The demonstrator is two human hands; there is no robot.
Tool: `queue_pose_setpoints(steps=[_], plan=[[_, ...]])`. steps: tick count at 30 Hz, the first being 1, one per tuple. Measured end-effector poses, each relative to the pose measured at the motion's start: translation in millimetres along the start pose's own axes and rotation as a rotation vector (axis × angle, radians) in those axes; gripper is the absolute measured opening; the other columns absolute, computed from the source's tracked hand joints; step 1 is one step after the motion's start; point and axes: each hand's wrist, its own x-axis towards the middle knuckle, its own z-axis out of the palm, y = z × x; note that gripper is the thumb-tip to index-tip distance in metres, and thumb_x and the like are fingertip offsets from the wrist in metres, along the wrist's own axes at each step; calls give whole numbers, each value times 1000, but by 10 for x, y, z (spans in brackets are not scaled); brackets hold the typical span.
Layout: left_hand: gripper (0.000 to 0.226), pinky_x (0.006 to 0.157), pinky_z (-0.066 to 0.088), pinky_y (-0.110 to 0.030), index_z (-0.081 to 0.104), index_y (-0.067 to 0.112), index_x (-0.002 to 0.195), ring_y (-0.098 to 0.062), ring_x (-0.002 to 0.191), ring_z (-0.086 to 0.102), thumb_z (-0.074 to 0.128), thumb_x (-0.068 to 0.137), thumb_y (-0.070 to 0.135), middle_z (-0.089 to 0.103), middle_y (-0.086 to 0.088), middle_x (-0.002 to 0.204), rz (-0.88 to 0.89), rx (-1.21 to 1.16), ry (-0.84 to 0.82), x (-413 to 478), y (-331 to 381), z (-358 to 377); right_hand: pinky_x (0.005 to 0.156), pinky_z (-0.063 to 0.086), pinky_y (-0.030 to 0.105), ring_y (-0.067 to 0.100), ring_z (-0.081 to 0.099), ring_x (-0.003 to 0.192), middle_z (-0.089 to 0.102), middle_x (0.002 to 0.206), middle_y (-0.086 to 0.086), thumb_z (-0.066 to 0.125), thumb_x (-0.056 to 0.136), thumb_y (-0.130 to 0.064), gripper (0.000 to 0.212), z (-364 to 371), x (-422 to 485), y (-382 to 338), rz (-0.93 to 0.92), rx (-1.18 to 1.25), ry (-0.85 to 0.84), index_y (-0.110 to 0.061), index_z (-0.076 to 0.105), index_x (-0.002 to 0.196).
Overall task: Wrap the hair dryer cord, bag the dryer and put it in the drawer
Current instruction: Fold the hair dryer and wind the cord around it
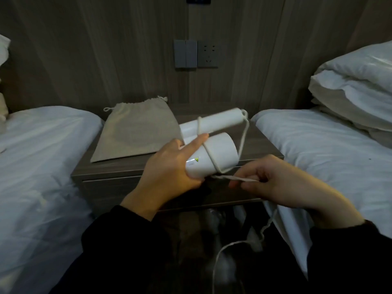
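A white hair dryer (216, 154) is held above the front of the nightstand (118, 169), its folded handle pointing back and right. My left hand (169, 166) grips the dryer's barrel from the left, with a finger over the cord. The white cord (244, 136) loops once around barrel and handle. My right hand (273, 183) pinches the cord just right of the barrel; the rest of the cord trails down toward the floor. A beige drawstring bag (135, 132) lies flat on the nightstand's left half. The drawer front (106, 189) below the top is shut.
Two beds with white sheets flank the nightstand, the left bed (42, 166) and the right bed (331, 158), which has a stack of pillows (356, 90). A grey switch and socket panel (196, 53) sits on the wood wall behind.
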Motion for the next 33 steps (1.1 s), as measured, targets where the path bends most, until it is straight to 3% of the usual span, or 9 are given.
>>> queue_pose_setpoints(steps=[2, 4, 8, 11, 14, 20, 23, 28, 33], plan=[[96, 75, 42, -30, 10, 53, 140, -21, 102, 49, 69, 64, 51, 47, -1, 114, 93, 79, -125, 11, 31, -58, 61, 44, 18, 1, 59, 62, 69, 64, -8, 63, 84, -9, 18, -65, -34, 10, -16, 25, 36, -23, 74, 83], [95, 74, 36, -26, 6, 58, 138, -17, 101, 47, 68, 67, 52, 43, 1, 117, 160, 129, -234, 12, 99, -72, 70, 47, 21, 5, 64, 72, 71, 68, -7, 69, 78, -12, 11, -49, -8, 15, -2, -35, 274, -21, 75, 74], [91, 67, 32, -26, 9, 57, 139, -19, 91, 50, 66, 69, 51, 45, 0, 107, 211, 147, -289, -28, 161, 18, 54, 36, 29, 10, 48, 56, 51, 49, -8, 81, 57, -40, 28, 32, 84, 92, 178, -296, 581, -21, 60, 54], [90, 62, 32, -27, 16, 54, 138, -21, 85, 53, 68, 65, 49, 48, -1, 99, 257, 149, -261, -37, 103, 71, 53, 36, 17, 8, 52, 58, 54, 53, -11, 79, 66, -29, 19, -57, 70, 220, 179, -201, 487, -23, 63, 57], [87, 59, 33, -27, 23, 52, 137, -22, 83, 54, 68, 63, 45, 50, -1, 95, 297, 139, -227, -59, 75, 103, 66, 41, 6, -2, 60, 73, 68, 74, -7, 70, 77, -5, 13, -177, 33, 344, 66, -87, 416, -17, 75, 80], [81, 66, 51, -36, 19, 54, 136, -22, 90, 56, 63, 68, 47, 53, -2, 104, 398, 121, -225, -107, 246, 142, 69, 47, 27, 16, 64, 78, 72, 77, 4, 74, 72, -15, 6, -191, 91, 549, 217, -59, 649, -15, 76, 78], [84, 69, 53, -39, 14, 54, 137, -24, 99, 54, 63, 70, 45, 53, -4, 114, 467, 113, -247, -119, 321, 220, 73, 49, 32, 14, 65, 78, 74, 78, 3, 73, 75, -21, 7, -140, 116, 564, 216, -76, 556, -17, 77, 78], [91, 64, 54, -38, 10, 53, 139, -23, 95, 55, 66, 68, 44, 53, -4, 113, 512, 121, -214, -130, 358, 288, 77, 45, 21, 8, 63, 86, 73, 88, -3, 64, 83, -16, 14, -155, 108, 537, 174, -41, 371, -18, 76, 90], [97, 64, 53, -39, 0, 54, 140, -22, 98, 52, 67, 69, 45, 49, -3, 112, 507, 118, -281, -162, 372, 342, 88, 49, 31, 10, 65, 92, 73, 89, -7, 61, 85, -19, 15, -56, 149, 563, 210, 8, 303, -22, 76, 87]])
